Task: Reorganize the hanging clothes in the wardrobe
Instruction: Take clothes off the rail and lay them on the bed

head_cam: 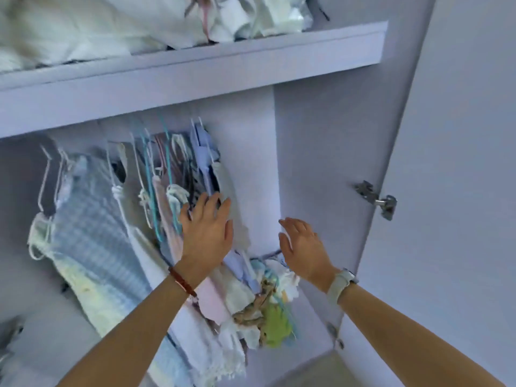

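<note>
Pale lilac wardrobe point(321, 141) stands open, its shelf point(195, 68) above the hanging clothes point(92, 227) heaped with white laundry point(111, 26). The clothes crowd on hangers under that shelf, leftward of the bare side wall. The left hand point(206, 233), fingers straight and spread, lies flat against the rightmost garments of the row, wearing a red bracelet point(183, 282). The right hand point(303, 247), fingers loose and holding nothing, hovers just right of the clothes, apart from them, with a grey watch point(340, 284) at its wrist
</note>
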`<state>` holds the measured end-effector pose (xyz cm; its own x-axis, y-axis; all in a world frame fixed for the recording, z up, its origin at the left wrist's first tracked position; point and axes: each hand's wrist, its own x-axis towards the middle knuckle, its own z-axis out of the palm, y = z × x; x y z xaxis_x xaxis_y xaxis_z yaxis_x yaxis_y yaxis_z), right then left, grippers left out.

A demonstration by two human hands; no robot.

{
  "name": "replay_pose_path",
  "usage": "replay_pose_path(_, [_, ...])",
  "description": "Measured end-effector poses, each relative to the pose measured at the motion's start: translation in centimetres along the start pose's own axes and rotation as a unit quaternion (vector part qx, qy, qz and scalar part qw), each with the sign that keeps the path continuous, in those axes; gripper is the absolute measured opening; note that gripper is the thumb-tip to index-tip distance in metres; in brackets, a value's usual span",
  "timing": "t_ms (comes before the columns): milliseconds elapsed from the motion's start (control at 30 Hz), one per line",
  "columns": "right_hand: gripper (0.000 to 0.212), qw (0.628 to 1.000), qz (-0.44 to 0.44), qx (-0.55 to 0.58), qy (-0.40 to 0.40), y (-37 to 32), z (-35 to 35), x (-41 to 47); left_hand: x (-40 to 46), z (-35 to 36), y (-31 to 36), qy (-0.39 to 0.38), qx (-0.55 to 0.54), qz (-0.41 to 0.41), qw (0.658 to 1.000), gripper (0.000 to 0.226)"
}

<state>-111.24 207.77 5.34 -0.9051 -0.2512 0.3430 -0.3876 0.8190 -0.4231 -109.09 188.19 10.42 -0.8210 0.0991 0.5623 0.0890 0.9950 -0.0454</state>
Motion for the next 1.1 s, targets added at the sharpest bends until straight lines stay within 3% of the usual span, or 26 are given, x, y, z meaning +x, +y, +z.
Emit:
replay_pose_path(200, [0.039, 0.983, -0.035, 0.179, -0.036, -7.4, 1.0, 10.8, 3.1, -1.3, -5.4, 0.019, 0.069, -0.087, 0.994, 0.044])
replay_pose_path(333, [0.044, 0.988, -0.057, 0.125, -0.073, -9.2, 2.7, 14.1, 5.2, -0.9, -6.0, 0.005, 0.085, -0.084, 0.993, 0.049])
replay_pose_path(500, [0.034, 0.985, 0.013, 0.158, -0.066, -7.1, 2.6, 16.6, 5.9, 1.6, -4.9, -0.018, 0.100, -0.017, 0.995, 0.051])
replay_pose_path(667, [0.035, 0.988, 0.020, 0.154, 0.027, -4.2, -0.1, 17.9, 6.0, 3.5, -3.4, -0.057, 0.079, -0.021, 0.995, 0.049])
replay_pose_path(767, [0.033, 0.985, 0.019, 0.160, 0.063, -1.8, -0.9, 15.1, 6.6, 4.0, -2.6, -0.113, 0.041, -0.066, 0.991, 0.049])
replay_pose_path(867, [0.030, 0.986, 0.023, 0.148, 0.074, 1.1, -1.0, 10.0, 6.5, 4.5, -1.3, -0.089, -0.001, -0.052, 0.995, 0.052])
replay_pose_path(1000, [0.028, 0.995, 0.023, 0.080, 0.057, 4.5, -2.0, 3.4, 5.9, 3.8, 3.2, 0.005, -0.228, -0.012, 0.974, 0.052])
replay_pose_path(1100, [0.030, 0.999, 0.022, 0.013, 0.035, 6.7, -3.8, -1.4, 5.7, 3.7, 7.2, -0.006, -0.329, -0.032, 0.944, 0.060])
